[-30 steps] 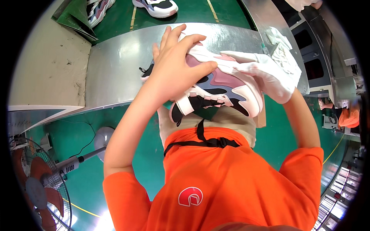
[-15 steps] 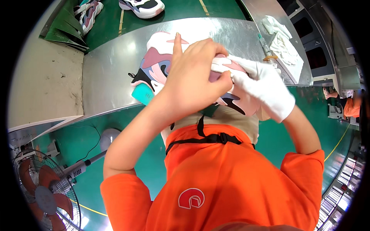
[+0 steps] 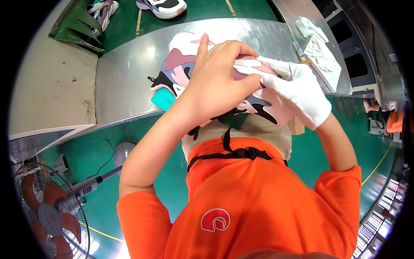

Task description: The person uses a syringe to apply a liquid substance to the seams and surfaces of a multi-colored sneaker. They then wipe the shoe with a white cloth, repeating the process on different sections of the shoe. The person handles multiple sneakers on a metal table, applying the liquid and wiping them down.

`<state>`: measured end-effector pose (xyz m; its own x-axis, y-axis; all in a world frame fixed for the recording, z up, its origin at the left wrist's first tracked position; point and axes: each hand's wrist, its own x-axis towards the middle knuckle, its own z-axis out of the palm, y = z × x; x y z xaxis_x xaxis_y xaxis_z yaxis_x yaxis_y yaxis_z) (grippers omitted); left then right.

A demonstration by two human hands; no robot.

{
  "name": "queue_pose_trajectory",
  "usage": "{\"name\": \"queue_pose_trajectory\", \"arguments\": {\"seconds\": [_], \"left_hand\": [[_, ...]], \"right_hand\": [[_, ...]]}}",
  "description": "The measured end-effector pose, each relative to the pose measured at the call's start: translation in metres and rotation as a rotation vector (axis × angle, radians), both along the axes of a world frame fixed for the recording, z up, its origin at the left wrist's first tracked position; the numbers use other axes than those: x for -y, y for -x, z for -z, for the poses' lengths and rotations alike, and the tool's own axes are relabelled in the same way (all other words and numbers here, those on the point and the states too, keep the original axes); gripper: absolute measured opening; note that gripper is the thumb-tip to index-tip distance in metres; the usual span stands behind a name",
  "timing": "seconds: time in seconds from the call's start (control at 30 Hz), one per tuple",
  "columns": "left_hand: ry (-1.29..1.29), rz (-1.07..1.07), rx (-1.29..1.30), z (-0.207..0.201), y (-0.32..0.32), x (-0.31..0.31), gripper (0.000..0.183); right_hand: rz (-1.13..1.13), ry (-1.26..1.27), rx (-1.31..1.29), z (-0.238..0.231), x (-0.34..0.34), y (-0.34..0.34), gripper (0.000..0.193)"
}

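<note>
A chunky sneaker point(image 3: 177, 61) in white, mauve, pink, blue and black lies tilted at the near edge of the metal bench. My bare left hand point(image 3: 220, 82) spans it, fingers over the far side and thumb bent toward the right glove. In a white glove, my right hand point(image 3: 302, 93) grips the pale right end, fingertips close to the left thumb. A turquoise piece point(image 3: 163, 99) pokes out beside the black heel part. My hands cover the middle, so whether a second shoe lies there I cannot tell.
Behind the metal bench point(image 3: 125, 73) runs a green surface with another sneaker point(image 3: 166, 7) and a further shoe point(image 3: 104, 15) at the left. A white block with crumpled cloth point(image 3: 321, 54) and a syringe-like tube point(image 3: 296, 46) lie right. A fan point(image 3: 51, 218) stands lower left.
Both hands keep their hold on the sneaker. The right glove's fingers have shifted slightly along its edge, and the view has moved a little.
</note>
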<state>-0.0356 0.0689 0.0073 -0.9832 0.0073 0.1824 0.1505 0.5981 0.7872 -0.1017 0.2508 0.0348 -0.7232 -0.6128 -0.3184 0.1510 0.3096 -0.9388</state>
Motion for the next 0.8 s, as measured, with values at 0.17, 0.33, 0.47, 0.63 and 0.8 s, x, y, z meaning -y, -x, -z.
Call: {"name": "queue_pose_trajectory", "arguments": {"seconds": [0.17, 0.33, 0.47, 0.63, 0.8], "left_hand": [[0.073, 0.026, -0.137, 0.006, -0.004, 0.005, 0.047], [0.205, -0.125, -0.394, 0.018, -0.044, 0.014, 0.060], [0.326, -0.114, -0.306, 0.032, -0.093, 0.008, 0.075], [0.820, -0.213, -0.497, 0.079, -0.097, 0.015, 0.060], [0.728, -0.179, -0.565, 0.050, -0.087, 0.018, 0.025]], "right_hand": [[-0.003, 0.063, 0.017, 0.008, -0.012, 0.001, 0.042], [0.019, 0.091, -0.242, 0.008, -0.015, -0.001, 0.048], [-0.082, -0.232, -0.573, 0.002, 0.015, -0.008, 0.049], [-0.070, 0.004, -0.172, 0.003, 0.016, -0.001, 0.050], [-0.124, 0.174, 0.003, 0.000, -0.010, 0.027, 0.045]]}}
